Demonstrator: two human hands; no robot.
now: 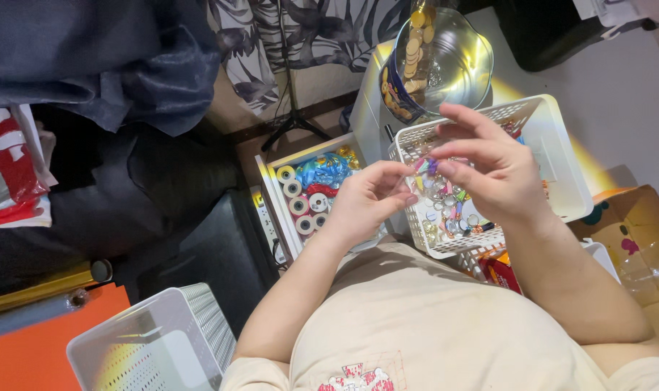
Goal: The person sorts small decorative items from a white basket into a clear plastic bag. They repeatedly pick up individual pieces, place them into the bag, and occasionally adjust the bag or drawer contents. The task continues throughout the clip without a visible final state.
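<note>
While both hands meet over a white basket [561,152] of trinkets, left hand [369,199] and right hand [488,170] pinching what seems a small bead piece [425,166], ribbon-spool tray [271,190] left, shiny tin [463,58] behind

Two hands, left [365,199] and right [488,170], meet at centre frame. Two white baskets: one [561,152] at right, one [148,347] lower left. One round tin [445,61] sits top centre. One spool box [271,181] lies mid-frame.
</note>
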